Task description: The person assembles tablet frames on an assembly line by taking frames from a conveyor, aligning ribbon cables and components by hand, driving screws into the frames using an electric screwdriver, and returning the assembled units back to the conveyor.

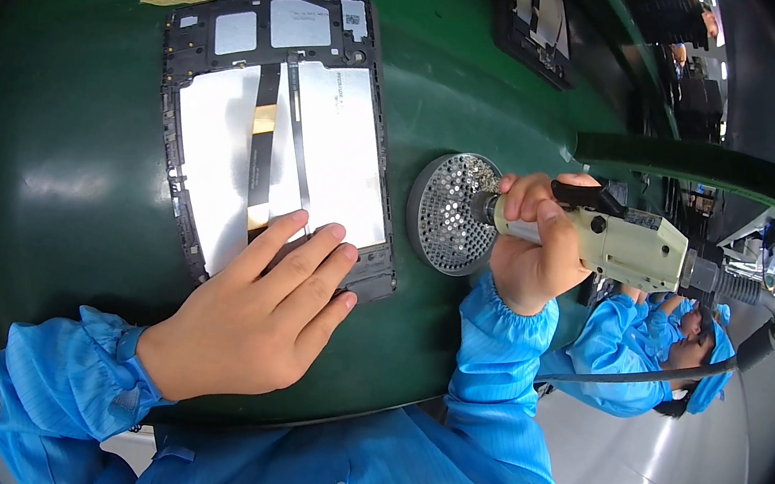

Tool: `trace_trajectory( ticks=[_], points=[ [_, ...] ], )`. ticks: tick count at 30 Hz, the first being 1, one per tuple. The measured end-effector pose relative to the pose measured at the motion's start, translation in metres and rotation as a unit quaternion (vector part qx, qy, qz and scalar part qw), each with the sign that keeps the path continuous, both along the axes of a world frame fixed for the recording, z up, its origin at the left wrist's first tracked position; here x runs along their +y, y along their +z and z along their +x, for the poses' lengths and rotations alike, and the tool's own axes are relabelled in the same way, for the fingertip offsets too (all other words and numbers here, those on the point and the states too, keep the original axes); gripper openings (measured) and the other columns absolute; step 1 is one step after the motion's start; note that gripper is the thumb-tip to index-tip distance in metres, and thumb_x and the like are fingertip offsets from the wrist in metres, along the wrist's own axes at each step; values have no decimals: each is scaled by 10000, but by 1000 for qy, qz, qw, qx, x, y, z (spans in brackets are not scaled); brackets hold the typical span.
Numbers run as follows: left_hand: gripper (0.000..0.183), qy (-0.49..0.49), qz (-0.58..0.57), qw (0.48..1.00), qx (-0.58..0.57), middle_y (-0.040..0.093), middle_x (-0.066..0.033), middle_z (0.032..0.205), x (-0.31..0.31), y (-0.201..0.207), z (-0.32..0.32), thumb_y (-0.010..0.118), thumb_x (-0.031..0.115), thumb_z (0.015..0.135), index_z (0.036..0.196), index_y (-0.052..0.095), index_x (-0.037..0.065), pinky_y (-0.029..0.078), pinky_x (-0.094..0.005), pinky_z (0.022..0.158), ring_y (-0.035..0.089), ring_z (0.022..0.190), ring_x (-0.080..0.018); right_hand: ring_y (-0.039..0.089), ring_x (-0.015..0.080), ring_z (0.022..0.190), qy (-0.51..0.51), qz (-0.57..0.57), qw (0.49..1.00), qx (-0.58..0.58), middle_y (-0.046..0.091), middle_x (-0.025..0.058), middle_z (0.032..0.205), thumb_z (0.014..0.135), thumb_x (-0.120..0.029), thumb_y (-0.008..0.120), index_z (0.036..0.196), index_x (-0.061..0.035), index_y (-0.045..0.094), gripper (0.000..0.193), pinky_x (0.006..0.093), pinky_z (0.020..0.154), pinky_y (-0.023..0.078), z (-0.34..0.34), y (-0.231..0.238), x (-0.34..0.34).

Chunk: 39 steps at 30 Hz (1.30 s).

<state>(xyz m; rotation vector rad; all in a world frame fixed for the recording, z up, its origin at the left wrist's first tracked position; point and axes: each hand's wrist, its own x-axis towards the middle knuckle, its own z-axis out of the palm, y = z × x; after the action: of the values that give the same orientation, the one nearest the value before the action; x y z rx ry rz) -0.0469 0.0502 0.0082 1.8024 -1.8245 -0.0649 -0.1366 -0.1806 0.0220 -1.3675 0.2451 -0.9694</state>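
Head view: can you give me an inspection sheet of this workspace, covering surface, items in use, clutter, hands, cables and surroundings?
Surface: green work surface, with light reflections.
Items in use: tablet-like device, internals exposed; powered driver, front end at a round perforated tray with small silver pieces; contact cannot be told.
Clutter: yellowish strip by the device's far edge; second similar device farther off, to the right.
Hands: left hand rests on the device's near part, fingers spread; right hand grips the driver.
Cables: dark cable from the driver's rear, bending back toward the right sleeve.
Surroundings: co-worker in blue at right.
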Motion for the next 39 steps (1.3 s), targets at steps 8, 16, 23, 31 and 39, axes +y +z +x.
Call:
trace_trajectory(
  ticks=[8,16,23,31,39],
  points=[
    [168,11,-33,999,-3,606,-242,1134,8,-6,0,654,83,769,909,702,4,393,-523,1010,551,1134,-382,486,192,578,10,-63,996,-57,474,59,655,779,-92,590,1148,-49,500,382,408,646,453,-19,38,22],
    [148,13,-68,997,16,613,-239,1096,5,-13,0,673,81,729,835,705,-17,418,-512,984,562,1107,-380,509,158,575,218,-114,968,44,485,31,658,837,-109,577,1097,-71,470,284,345,598,432,-21,37,83],
    [130,33,-86,995,32,624,-226,1069,4,-15,-5,671,76,733,807,703,-26,423,-501,978,569,1093,-369,527,165,559,238,-106,964,58,509,44,662,835,-97,585,1091,-72,464,285,348,588,448,-20,35,88],
    [122,31,-88,995,32,627,-224,1064,5,-16,-5,681,75,749,814,707,-25,421,-500,978,568,1086,-364,525,169,557,243,-109,961,71,507,47,650,831,-87,582,1091,-68,463,286,359,605,449,-19,32,86],
    [117,37,-85,995,29,627,-225,1064,4,-16,-4,684,76,755,812,705,-24,422,-504,980,566,1092,-363,522,174,560,248,-129,957,80,508,49,646,823,-76,586,1058,-69,454,270,366,615,453,-17,31,89]
  ],
)
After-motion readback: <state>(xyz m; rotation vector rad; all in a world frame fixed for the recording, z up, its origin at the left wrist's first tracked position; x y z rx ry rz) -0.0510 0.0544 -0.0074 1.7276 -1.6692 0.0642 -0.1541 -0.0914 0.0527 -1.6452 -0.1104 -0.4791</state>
